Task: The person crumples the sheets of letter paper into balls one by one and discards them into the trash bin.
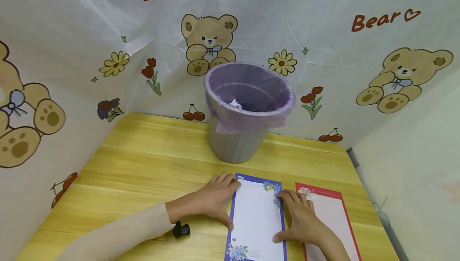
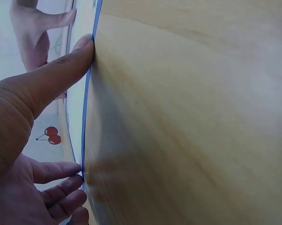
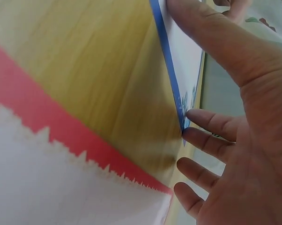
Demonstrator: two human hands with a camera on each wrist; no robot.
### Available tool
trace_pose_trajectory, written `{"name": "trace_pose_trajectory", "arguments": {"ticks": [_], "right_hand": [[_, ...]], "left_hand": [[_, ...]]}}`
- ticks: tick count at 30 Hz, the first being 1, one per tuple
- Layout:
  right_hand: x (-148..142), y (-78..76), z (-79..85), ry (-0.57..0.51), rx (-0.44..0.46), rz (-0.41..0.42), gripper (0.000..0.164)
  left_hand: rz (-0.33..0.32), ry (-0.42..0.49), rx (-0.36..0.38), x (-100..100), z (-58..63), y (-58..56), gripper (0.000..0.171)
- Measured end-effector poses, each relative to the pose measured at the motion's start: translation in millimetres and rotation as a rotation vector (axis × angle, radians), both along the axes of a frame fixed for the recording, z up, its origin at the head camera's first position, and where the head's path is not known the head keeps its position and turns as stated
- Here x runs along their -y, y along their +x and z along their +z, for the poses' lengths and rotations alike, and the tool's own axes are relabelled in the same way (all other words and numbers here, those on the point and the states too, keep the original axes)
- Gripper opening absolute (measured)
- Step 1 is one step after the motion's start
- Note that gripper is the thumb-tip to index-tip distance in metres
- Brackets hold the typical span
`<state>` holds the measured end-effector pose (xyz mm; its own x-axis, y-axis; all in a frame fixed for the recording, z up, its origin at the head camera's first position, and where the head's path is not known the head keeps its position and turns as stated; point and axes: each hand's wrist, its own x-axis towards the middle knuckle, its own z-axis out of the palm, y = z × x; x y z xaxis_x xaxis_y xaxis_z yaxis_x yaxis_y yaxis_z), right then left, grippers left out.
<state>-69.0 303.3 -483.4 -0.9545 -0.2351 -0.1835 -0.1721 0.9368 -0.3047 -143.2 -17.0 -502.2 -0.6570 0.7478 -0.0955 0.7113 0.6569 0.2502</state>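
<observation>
A sheet of writing paper with a blue border and flowers [image 1: 256, 217] lies flat on the table in the head view. My left hand [image 1: 215, 199] touches its left edge, thumb and fingers spread apart along it. On the opposite side my right hand [image 1: 300, 219] rests its thumb and fingertips on the right edge. The left wrist view shows the left thumb [image 2: 68, 61] on the blue edge. In the right wrist view the right fingers [image 3: 211, 124] meet the sheet near its flowered corner. A red-bordered sheet [image 1: 332, 217] lies partly under the right hand and forearm.
Behind the sheets stands a grey bin [image 1: 233, 147] with a purple liner, crumpled white paper [image 1: 235, 103] inside. A small black object [image 1: 181, 230] sits beside the left forearm. Bear-printed cloth [image 1: 161, 25] surrounds the wooden table [image 1: 154, 153].
</observation>
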Motion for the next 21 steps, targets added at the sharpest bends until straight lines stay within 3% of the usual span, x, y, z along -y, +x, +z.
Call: {"name": "trace_pose_trajectory", "arguments": {"ticks": [5,11,21], "right_hand": [[-2,-2.0,-3.3,-0.011,-0.008,-0.004,0.122],[-2,0.9,-2.3,-0.004,-0.024,0.01,0.11],[3,9.7,-1.7,-0.053,-0.079,0.056,0.053]], "left_hand": [[0.006,0.017,0.019,-2,0.6,0.5,0.123],[-0.016,0.06,0.045,-3,2.6,3.0,0.1],[-0.065,0.227,0.078,-9,2.5,14.7,0.036]]}}
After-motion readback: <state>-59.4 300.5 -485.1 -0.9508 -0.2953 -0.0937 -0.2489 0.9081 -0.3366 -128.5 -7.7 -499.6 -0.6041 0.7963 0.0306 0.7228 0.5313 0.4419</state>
